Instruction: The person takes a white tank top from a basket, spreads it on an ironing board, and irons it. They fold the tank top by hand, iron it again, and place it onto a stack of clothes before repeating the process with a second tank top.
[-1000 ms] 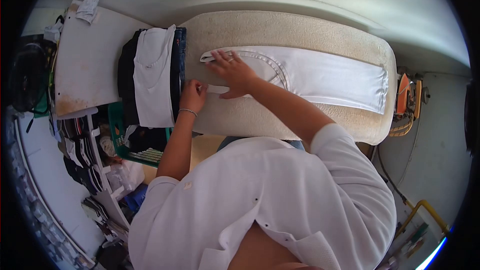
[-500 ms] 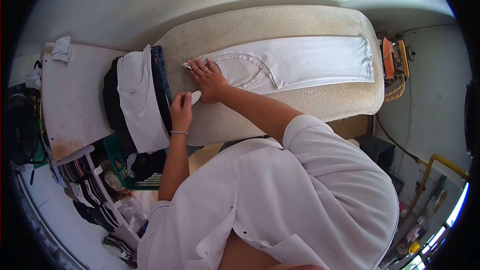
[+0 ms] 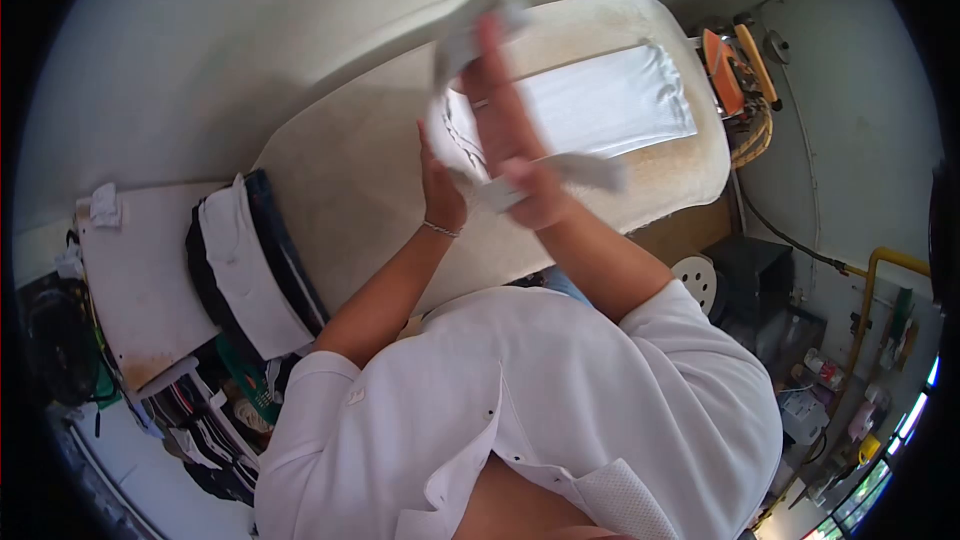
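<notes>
White trousers (image 3: 605,100) lie folded lengthwise on a padded ironing board (image 3: 390,90), their near end lifted off the cover. My right hand (image 3: 515,140), smeared by motion, is raised over the board with that end. A blurred white band stands up past its fingertips, and another strip of cloth sticks out beside the thumb. Just left of the lifted cloth is my left hand (image 3: 442,190), fingers stretched away from me along its edge, a bracelet (image 3: 441,229) on the wrist. Part of the left fingers is hidden behind the fabric.
An orange iron (image 3: 722,72) rests at the board's far right end. Folded clothes (image 3: 245,265) hang over the left end, near a stained white tabletop (image 3: 150,280). A green basket (image 3: 245,375) sits below. A wall runs along the back.
The trousers' near end has come up off the board and moved right with my right hand. My left hand has shifted right and forward. The view has tilted.
</notes>
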The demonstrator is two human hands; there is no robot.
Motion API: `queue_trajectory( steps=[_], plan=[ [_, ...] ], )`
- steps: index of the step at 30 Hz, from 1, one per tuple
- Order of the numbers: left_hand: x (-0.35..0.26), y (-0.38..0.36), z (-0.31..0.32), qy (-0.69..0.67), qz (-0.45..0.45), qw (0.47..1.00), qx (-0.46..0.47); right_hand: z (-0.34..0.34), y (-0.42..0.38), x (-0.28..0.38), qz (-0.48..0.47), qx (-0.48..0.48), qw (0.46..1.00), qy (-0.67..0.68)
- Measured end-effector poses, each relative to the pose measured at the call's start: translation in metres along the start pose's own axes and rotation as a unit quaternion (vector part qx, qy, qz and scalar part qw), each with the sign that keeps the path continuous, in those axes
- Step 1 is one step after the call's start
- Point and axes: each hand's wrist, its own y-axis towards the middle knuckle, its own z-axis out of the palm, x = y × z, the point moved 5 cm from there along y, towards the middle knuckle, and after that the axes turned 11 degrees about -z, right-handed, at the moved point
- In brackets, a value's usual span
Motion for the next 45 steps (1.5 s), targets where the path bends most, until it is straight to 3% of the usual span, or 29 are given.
queue_trajectory(
  steps=[1, 2, 3, 5, 6, 8, 11, 16, 17, 19, 21, 23, 27, 30, 34, 36, 37, 39, 40, 42, 45],
  plan=[
    [-0.004, 0.013, 0.008, -0.053, 0.058, 0.985, 0.153, -0.032, 0.009, 0.018, -0.012, -0.056, 0.998, -0.009],
    [-0.022, 0.025, 0.055, 0.299, 0.060, 0.940, -0.153, -0.071, 0.010, 0.031, -0.029, -0.093, 0.995, -0.013],
    [-0.020, 0.040, 0.069, 0.345, 0.091, 0.923, -0.145, -0.112, 0.010, 0.043, -0.044, -0.129, 0.991, -0.017],
    [-0.004, 0.064, 0.091, 0.487, 0.053, 0.864, -0.119, -0.190, 0.002, 0.057, -0.073, -0.204, 0.976, 0.016],
    [0.000, 0.073, 0.100, 0.487, 0.051, 0.864, -0.119, -0.229, -0.010, 0.053, -0.050, -0.252, 0.966, 0.015],
    [0.020, 0.087, 0.122, 0.664, -0.015, 0.747, -0.031, -0.312, -0.062, 0.023, 0.006, -0.347, 0.937, 0.036],
    [0.032, 0.094, 0.129, 0.705, -0.055, 0.707, -0.003, -0.373, -0.129, -0.020, 0.073, -0.437, 0.878, 0.181],
    [0.028, 0.094, 0.131, 0.722, -0.083, 0.687, 0.008, -0.395, -0.120, -0.002, 0.131, -0.377, 0.875, 0.273],
    [0.027, 0.096, 0.133, 0.727, -0.081, 0.682, 0.002, -0.400, -0.117, 0.003, 0.131, -0.378, 0.874, 0.275],
    [0.036, 0.113, 0.145, 0.731, -0.066, 0.679, 0.013, -0.409, -0.114, 0.008, 0.225, -0.365, 0.881, 0.197],
    [0.045, 0.138, 0.164, 0.735, -0.052, 0.676, 0.023, -0.424, -0.115, 0.010, 0.230, -0.351, 0.879, 0.229],
    [0.057, 0.162, 0.191, 0.700, -0.045, 0.709, 0.063, -0.436, -0.117, 0.011, 0.293, -0.342, 0.885, 0.120],
    [0.069, 0.185, 0.217, 0.704, -0.044, 0.705, 0.069, -0.444, -0.098, 0.019, 0.305, -0.311, 0.898, 0.063],
    [0.069, 0.188, 0.224, 0.721, -0.061, 0.688, 0.059, -0.448, -0.090, 0.016, 0.377, -0.242, 0.894, -0.026],
    [0.073, 0.195, 0.238, 0.735, -0.081, 0.669, 0.076, -0.457, -0.078, 0.009, 0.384, -0.161, 0.897, -0.148],
    [0.076, 0.198, 0.242, 0.745, -0.084, 0.657, 0.080, -0.460, -0.072, 0.006, 0.304, -0.038, 0.891, -0.335],
    [0.076, 0.198, 0.242, 0.745, -0.082, 0.657, 0.074, -0.462, -0.077, 0.007, 0.305, -0.039, 0.891, -0.335],
    [0.076, 0.201, 0.242, 0.746, -0.080, 0.657, 0.071, -0.457, -0.075, 0.026, 0.286, -0.018, 0.808, -0.515],
    [0.075, 0.203, 0.245, 0.736, -0.049, 0.670, 0.083, -0.450, -0.077, 0.034, 0.289, -0.019, 0.807, -0.515],
    [0.076, 0.209, 0.251, 0.722, -0.022, 0.685, 0.098, -0.439, -0.079, 0.055, 0.368, -0.041, 0.695, -0.616],
    [0.083, 0.233, 0.259, 0.720, 0.028, 0.687, 0.092, -0.429, -0.083, 0.058, 0.444, -0.040, 0.671, -0.592]
  ],
)
